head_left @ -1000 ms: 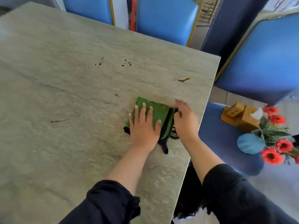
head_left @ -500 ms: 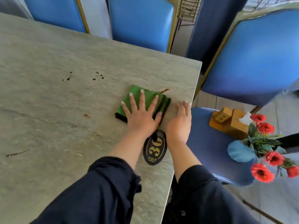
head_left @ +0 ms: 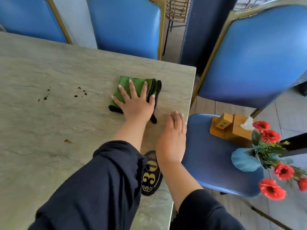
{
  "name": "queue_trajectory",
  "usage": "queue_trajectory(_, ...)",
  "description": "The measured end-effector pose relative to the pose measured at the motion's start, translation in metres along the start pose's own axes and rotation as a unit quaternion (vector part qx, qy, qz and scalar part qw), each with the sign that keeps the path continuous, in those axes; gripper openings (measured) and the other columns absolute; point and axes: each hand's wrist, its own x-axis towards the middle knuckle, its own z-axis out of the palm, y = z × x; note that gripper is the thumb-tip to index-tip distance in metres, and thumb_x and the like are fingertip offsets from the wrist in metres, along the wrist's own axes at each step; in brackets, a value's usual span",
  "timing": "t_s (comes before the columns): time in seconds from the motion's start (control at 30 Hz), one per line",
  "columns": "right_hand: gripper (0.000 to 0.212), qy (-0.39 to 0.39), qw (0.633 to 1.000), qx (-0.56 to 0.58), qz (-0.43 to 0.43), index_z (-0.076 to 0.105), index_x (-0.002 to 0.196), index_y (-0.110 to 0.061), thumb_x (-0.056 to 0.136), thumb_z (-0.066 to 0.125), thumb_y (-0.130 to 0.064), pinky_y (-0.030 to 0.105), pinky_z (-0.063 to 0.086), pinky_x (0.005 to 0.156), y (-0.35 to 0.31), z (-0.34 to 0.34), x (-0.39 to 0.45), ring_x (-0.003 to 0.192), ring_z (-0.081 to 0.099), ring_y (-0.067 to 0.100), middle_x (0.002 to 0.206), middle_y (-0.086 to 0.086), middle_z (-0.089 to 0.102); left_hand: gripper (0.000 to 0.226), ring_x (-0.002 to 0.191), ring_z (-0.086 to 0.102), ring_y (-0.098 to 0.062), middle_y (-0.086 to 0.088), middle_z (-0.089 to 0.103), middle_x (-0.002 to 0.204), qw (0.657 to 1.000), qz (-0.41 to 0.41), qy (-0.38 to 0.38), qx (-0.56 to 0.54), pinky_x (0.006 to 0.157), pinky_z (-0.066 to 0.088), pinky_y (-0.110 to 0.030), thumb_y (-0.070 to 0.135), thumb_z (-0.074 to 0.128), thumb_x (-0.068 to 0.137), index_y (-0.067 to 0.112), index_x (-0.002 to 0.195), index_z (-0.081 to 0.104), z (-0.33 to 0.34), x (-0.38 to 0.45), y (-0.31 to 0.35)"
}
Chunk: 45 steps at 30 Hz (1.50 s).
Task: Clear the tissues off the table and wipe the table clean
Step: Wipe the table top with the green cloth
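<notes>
Wiping step: left hand [head_left: 136, 103] presses flat, fingers spread, on a green cloth [head_left: 132, 87]; right hand [head_left: 174, 135] rests flat, empty, on the surface [head_left: 49, 163]. Next, likely sweep toward dark spots [head_left: 81, 92] at nine o'clock.
</notes>
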Motion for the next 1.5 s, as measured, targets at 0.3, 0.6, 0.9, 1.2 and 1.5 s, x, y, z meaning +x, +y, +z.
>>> queue_trajectory(0.3,0.066,-0.022,0.998,0.013,-0.066,0.022,0.149,-0.007,0.087,0.034,0.011,0.029,-0.014,0.115,-0.024,0.012,0.032,0.148,-0.005,0.019,0.16,0.006,0.009,0.057,0.146,-0.017,-0.028,0.016,-0.015,0.158,0.973,0.221,-0.01,0.06,0.111,-0.003,-0.066,0.073,0.011,0.086,0.061,0.138,-0.008,-0.012,0.045,-0.041)
queue_trajectory(0.6,0.065,-0.019,0.997,-0.044,-0.065,0.012,0.152,-0.01,0.09,0.03,0.004,0.037,-0.011,0.119,-0.029,0.018,0.036,0.147,-0.01,0.019,0.161,0.005,0.002,0.058,0.143,-0.016,-0.042,0.003,-0.014,0.16,0.993,0.113,0.024,0.036,0.109,-0.007,-0.068,0.064,0.008,0.091,0.049,0.146,-0.005,-0.007,0.054,-0.024)
queue_trajectory(0.9,0.056,-0.008,0.999,-0.007,-0.045,0.029,0.148,-0.014,0.093,0.032,-0.002,0.036,-0.004,0.121,-0.031,0.017,0.03,0.148,-0.001,0.019,0.159,0.005,0.016,0.059,0.146,-0.007,-0.037,0.005,-0.008,0.16,0.993,0.1,0.056,0.03,0.11,-0.001,-0.067,0.068,0.011,0.09,0.051,0.145,-0.004,0.014,-0.09,-0.076)
queue_trajectory(1.2,0.061,-0.007,0.997,-0.041,-0.066,0.019,0.15,-0.007,0.092,0.034,0.003,0.036,-0.008,0.119,-0.03,0.025,-0.02,0.148,-0.006,0.024,0.16,0.01,0.008,0.061,0.144,-0.02,-0.029,0.011,-0.021,0.157,0.999,0.031,-0.016,0.014,0.111,-0.006,-0.066,0.074,0.005,0.085,0.056,0.14,-0.013,-0.004,-0.04,-0.11)
queue_trajectory(1.5,0.065,-0.01,0.999,0.008,-0.048,0.017,0.15,-0.006,0.088,0.034,0.005,0.04,-0.008,0.12,-0.037,0.021,-0.023,0.148,-0.002,0.023,0.158,0.01,0.015,0.062,0.146,-0.016,-0.03,0.008,-0.014,0.159,1.0,0.022,0.021,0.01,0.11,-0.009,-0.062,0.07,0.01,0.088,0.051,0.145,-0.004,0.011,-0.121,-0.111)
